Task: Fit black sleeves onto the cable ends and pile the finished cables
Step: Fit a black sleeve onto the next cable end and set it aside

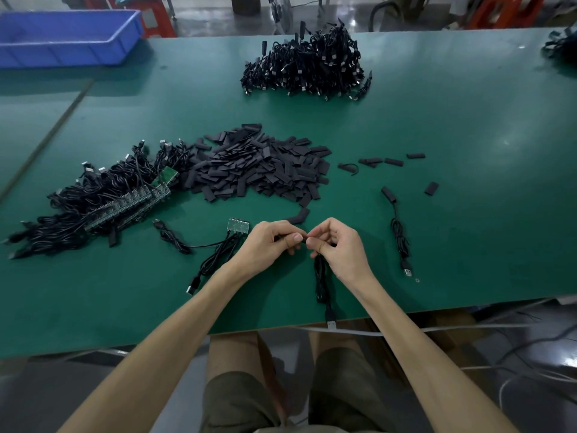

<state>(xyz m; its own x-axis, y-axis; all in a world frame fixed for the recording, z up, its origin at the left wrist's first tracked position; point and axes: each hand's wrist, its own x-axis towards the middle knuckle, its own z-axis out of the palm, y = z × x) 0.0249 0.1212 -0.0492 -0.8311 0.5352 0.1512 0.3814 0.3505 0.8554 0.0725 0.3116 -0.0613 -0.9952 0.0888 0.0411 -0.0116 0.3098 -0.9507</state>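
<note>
Because the sleeve must slide over the cable end, both hands meet near the bench [468, 120] edge. The left hand [274, 242] closes its grip on a black sleeve [281, 237], and the right hand [335, 242] pinches the cable [321, 282]. The finished pile [309, 64] lies far back. What the blue bin [62, 35] holds, I cannot tell.

Two hands [270, 245] [338, 246], one sleeve heap [265, 164], one blue bin [62, 42]

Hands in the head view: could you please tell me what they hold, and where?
The left hand and right hand both pinch one black cable at its upper end.
</note>
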